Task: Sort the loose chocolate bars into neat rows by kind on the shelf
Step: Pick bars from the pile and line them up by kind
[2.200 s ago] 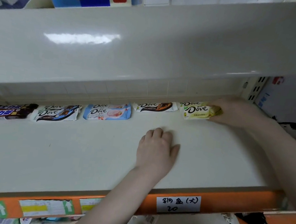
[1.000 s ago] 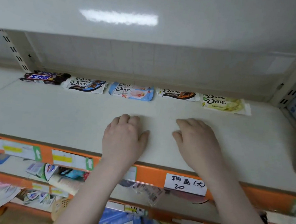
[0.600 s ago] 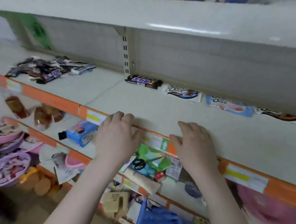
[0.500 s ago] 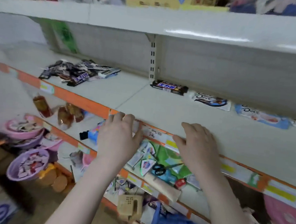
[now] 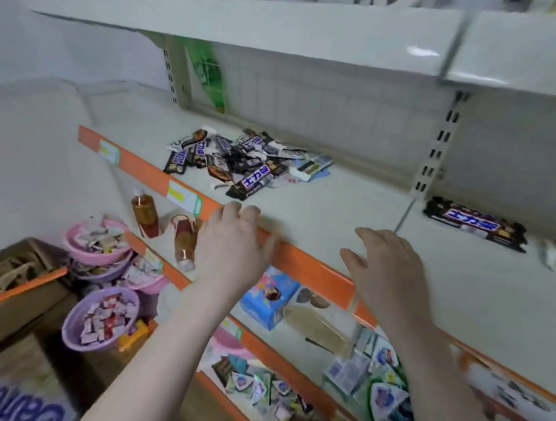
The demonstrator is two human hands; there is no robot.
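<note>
Centrally, loose chocolate bars (image 5: 245,161): jumbled heap on the shelf (image 5: 320,211), toward the back. One dark bar (image 5: 475,223) lies apart, right. Left hand (image 5: 232,243), right hand (image 5: 388,266): fingers relaxed, holding nothing, at the orange shelf edge (image 5: 311,269).

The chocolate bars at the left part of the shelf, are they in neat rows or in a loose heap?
A loose heap. The chocolate bars lie overlapping at mixed angles on the shelf, not in rows.
</note>
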